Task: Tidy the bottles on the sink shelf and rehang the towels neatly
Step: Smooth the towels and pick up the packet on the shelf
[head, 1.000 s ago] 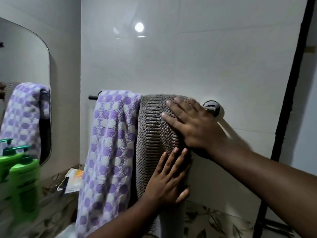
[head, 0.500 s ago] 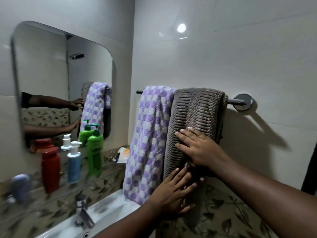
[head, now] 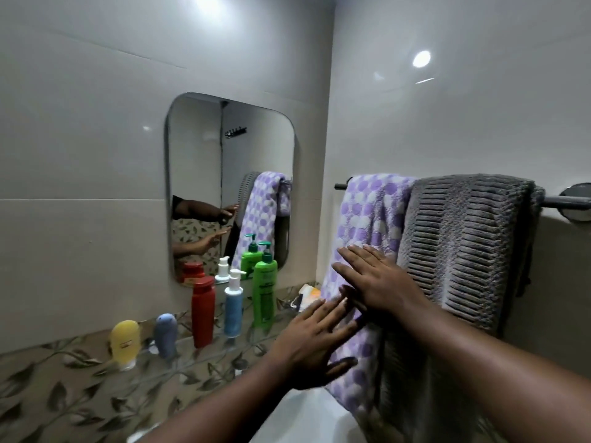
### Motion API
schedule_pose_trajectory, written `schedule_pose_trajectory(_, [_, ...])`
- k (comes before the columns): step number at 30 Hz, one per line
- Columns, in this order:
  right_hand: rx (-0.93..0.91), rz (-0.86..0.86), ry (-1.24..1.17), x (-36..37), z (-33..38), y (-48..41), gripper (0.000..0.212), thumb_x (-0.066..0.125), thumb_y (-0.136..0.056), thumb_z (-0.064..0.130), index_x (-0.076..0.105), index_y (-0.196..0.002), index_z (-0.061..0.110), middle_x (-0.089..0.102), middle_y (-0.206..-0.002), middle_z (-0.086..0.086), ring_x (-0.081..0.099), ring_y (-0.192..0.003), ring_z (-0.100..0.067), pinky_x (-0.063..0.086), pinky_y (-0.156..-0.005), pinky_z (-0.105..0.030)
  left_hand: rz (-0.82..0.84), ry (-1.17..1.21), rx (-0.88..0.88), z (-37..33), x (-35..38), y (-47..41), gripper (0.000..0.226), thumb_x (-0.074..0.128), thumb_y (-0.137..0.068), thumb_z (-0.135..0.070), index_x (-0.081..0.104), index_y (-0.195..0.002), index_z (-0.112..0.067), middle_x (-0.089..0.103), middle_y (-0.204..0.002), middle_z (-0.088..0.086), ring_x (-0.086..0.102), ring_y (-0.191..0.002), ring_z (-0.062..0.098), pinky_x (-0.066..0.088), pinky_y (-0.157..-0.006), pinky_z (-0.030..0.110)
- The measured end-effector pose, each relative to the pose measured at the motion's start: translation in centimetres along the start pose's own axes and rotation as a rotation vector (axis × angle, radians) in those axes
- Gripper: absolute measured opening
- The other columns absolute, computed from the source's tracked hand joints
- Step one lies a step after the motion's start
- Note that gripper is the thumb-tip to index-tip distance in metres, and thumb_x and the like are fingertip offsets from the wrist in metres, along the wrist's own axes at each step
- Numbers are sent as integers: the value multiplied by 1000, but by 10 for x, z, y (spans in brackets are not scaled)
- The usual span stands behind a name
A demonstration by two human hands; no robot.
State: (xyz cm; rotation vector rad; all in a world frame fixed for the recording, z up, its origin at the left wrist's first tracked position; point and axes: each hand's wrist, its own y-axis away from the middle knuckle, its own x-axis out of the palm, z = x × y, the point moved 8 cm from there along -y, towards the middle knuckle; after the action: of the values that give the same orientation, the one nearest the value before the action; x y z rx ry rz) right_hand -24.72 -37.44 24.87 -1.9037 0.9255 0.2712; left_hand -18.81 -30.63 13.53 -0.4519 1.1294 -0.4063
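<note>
Towels hang side by side over the rail on the right wall: the purple towel to the left and the grey towel to the right, their edges touching. Cloth covers most of the rail. Only its left tip and a short stretch on the right show, and the right mount is cut off by the frame edge.

The right hand lies flat on the purple towel, its fingers straight and a little spread. The left hand is just below it, with fingers straight and slightly apart and the thumb out. Its fingertips are over the same towel, but blur hides whether the palm touches. The arms hide the towels' lower ends.

On the shelf under the mirror, a yellow tube, a grey tube, a red bottle, a blue bottle and a green bottle stand upright in a row. Their labels are too blurred to read. A packet in the corner is partly hidden by the purple towel. Only a white piece of the sink shows between the arms.
</note>
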Motion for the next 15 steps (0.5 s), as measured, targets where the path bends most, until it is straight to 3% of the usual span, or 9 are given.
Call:
schedule_pose_trajectory(3, [36, 34, -56, 19, 9, -18, 51, 39, -98, 43, 66, -132, 16, 56, -145, -13, 56, -133, -30, 43, -112, -47, 42, -44, -106, 47, -11, 10, 73, 32, -101, -66, 24, -164, -29, 18, -172, 9, 16, -159, 28, 24, -127, 47])
schedule_pose_trajectory(8, [73, 48, -128, 35, 27, -46, 56, 35, -100, 47, 59, -140, 15, 51, -151, -12, 49, -139, -28, 37, -117, -44, 46, -136, -252, 109, -33, 26, 76, 27, -101, -67, 9, -166, -29, -2, -174, 3, -3, -161, 22, 11, -129, 44])
schedule_pose_trajectory(12, [92, 52, -209, 45, 41, -67, 61, 30, -101, 50, 51, -146, 14, 45, -155, -11, 43, -144, -28, 30, -121, -44, 32, -174, -325, 137, -44, 30, 77, 18, -101, -69, 1, -165, -29, -5, -174, 3, -7, -161, 19, 10, -130, 43])
schedule_pose_trajectory(15, [157, 56, -294, 60, 43, -76, 59, 39, -102, 48, 44, -150, 15, 38, -160, -10, 35, -148, -26, 23, -124, -41, 45, -145, -351, 144, -36, 30, 78, 13, -100, -68, -1, -165, -28, -7, -174, 3, -8, -161, 19, 9, -130, 43])
